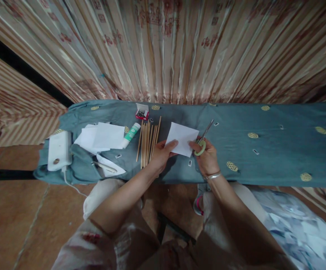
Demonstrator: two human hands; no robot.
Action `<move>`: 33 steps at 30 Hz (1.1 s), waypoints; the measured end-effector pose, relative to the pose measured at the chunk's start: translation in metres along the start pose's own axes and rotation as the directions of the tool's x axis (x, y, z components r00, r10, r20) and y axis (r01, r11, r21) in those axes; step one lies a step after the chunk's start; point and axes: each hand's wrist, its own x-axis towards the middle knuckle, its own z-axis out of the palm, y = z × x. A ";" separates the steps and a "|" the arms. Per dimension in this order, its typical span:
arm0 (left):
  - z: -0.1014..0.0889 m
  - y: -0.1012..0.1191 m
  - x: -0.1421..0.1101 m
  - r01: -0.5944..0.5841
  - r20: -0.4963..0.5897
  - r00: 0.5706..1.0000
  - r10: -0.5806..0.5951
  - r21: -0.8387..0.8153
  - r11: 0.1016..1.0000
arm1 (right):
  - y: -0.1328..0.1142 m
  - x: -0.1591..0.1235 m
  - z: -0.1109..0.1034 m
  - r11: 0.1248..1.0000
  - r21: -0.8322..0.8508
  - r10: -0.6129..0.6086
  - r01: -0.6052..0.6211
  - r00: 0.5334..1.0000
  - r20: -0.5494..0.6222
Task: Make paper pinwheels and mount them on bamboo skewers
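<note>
A square sheet of white paper (pixel 181 138) is held up over the cloth between my two hands. My left hand (pixel 163 152) pinches its lower left corner, thumb on top. My right hand (pixel 208 157) has its thumb on the paper's right edge and also holds scissors (pixel 205 135), with pale green handles and the blades pointing up and away to the right. Just left of the paper, several thin wooden sticks (pixel 147 140) lie side by side, partly behind my left hand. A green and white glue tube (pixel 131 135) rests beside them.
A small red box of dark bits (pixel 142 112) stands behind the sticks. White sheets (pixel 109 135), a folded paper with a pen-like tool (pixel 106 167) and a white power box with a cable (pixel 59 150) are at left. A pleated curtain (pixel 174 52) hangs behind the cloth-covered table (pixel 281 150).
</note>
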 end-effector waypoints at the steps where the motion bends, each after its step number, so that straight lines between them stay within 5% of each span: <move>1: -0.001 0.001 0.001 -0.003 -0.004 1.000 0.003 0.001 1.000 | 0.000 0.000 0.000 1.000 0.004 0.003 -0.003 1.000 0.004; 9: -0.007 0.007 0.008 -0.087 -0.007 0.996 0.088 0.093 0.992 | 0.000 -0.003 0.003 1.000 -0.020 0.005 -0.004 1.000 0.020; 20: 0.000 0.000 0.001 -0.002 -0.043 0.999 0.000 -0.054 0.999 | -0.001 -0.003 0.005 0.999 0.024 0.028 -0.028 0.999 0.021; 27: -0.004 0.000 0.009 -0.122 -0.117 0.985 0.125 0.035 0.992 | -0.005 -0.011 0.004 0.985 -0.169 -0.011 0.040 0.986 0.164; 33: -0.015 0.016 0.025 -0.283 -0.123 0.950 0.287 0.055 0.958 | -0.014 -0.033 -0.004 0.933 -0.352 0.070 0.074 0.922 0.382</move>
